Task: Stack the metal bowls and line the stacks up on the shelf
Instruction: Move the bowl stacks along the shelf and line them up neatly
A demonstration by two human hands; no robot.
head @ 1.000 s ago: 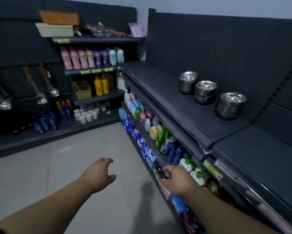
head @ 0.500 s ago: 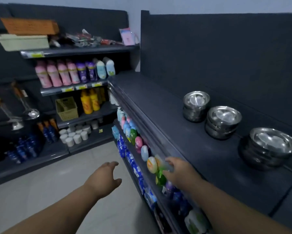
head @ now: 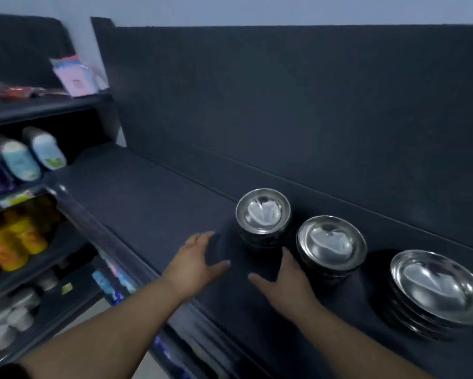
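Observation:
Three stacks of shiny metal bowls stand in a diagonal row on the dark top shelf [head: 147, 198]: a small stack [head: 263, 218] at the left, a middle stack [head: 331, 245], and a wide stack [head: 436, 287] at the right edge. My left hand [head: 198, 259] hovers over the shelf with spread fingers, just left of the small stack, holding nothing. My right hand [head: 283, 280] is also spread open over the shelf, in front of the gap between the small and middle stacks, its fingertips close to the middle stack's base.
The shelf's front lip [head: 107, 236] runs diagonally below my arms. At the left, side shelves hold bottles [head: 31, 157], yellow containers [head: 14, 242], white cups [head: 11, 321] and a pink packet [head: 75, 77]. A dark back panel [head: 284, 105] rises behind the bowls.
The view has swung closer and onto the top shelf. Both hands rose from below the shelf edge and reached over the shelf toward the bowl stacks, fingers spread.

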